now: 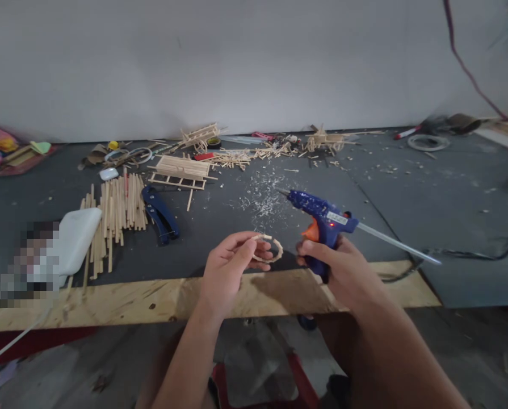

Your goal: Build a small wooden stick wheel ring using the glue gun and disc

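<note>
Fingers of the left hand (227,260) pinch a wooden ring (281,250) by one side above the tabletop (202,227), presumably leaving the rest uncovered; the right hand (343,264) grips a glue gun (317,208), nozzle (283,192) aimed away, likely keeping heat off both hands.

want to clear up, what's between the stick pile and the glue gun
Head view: blue pliers by the stick pile, then dark tabletop, then white scraps near the glue gun.
</note>
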`<state>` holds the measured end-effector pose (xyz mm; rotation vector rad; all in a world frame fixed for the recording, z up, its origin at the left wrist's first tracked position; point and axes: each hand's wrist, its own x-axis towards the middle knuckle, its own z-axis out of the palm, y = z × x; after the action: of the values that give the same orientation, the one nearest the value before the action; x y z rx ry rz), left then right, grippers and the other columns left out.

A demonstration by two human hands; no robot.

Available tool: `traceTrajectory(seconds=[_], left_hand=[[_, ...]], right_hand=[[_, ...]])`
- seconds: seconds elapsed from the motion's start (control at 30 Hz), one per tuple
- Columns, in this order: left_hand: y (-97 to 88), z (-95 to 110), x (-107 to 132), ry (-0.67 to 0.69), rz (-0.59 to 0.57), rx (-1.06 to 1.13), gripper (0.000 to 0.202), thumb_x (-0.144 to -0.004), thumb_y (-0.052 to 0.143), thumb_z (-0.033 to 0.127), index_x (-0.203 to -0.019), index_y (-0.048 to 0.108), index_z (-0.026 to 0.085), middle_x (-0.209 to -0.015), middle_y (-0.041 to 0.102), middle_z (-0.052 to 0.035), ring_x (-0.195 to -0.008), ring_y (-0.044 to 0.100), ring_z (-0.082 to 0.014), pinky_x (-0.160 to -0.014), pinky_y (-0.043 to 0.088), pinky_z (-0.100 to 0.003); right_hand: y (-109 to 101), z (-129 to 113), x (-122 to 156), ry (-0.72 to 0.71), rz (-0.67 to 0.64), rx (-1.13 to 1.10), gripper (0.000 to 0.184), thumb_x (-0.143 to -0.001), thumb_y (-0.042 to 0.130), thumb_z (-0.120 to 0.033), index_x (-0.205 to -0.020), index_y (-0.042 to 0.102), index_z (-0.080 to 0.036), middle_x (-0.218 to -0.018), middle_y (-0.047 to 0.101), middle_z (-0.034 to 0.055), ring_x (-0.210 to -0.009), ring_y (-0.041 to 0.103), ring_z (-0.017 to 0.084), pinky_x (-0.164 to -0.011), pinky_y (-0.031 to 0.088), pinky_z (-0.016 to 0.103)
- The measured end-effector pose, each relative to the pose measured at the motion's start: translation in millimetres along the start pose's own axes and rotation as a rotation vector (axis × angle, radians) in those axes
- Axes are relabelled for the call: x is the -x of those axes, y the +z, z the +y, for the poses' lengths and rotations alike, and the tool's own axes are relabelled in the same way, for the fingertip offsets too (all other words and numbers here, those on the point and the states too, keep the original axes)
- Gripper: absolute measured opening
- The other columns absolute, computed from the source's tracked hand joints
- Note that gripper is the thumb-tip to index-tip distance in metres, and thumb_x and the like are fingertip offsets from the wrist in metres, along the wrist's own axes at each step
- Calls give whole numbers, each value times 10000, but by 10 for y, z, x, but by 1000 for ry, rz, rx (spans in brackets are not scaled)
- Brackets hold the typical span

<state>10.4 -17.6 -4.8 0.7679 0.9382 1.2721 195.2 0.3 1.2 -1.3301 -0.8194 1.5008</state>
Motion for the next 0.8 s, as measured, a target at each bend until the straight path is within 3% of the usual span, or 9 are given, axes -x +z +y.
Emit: traceTrajectory(seconds=[0.17,0.4,0.8], left_hand=[[79,-63,-20,-15,-18,-44,192,-821,647,335,-929,701,186,-836,728,-46,-753,689,-162,-644,580,-267],[120,-125,-46,13,-18,-56,160,-825,644,325,-897,717,203,-839,729,-23,-663,666,-110,-645,576,-239],[131,-137,-36,70,-17,-189,192,-839,629,336,-938,722,201,-841,740,-25,-775,687,-146,-697,582,-248]], right_hand=[[183,49,52,-89,-96,64,278,-666,779,-363,-866,669,-205,-648,626,-10,-584,559,140,-539,447,262],[237,75,69,-116,23,93,274,-642,798,-350,-865,718,-212,-721,687,6,-670,606,160,-602,487,273],[299,56,123,-245,143,310,158,-705,717,-288,-852,730,-230,-847,746,2,-793,692,187,-726,552,285]])
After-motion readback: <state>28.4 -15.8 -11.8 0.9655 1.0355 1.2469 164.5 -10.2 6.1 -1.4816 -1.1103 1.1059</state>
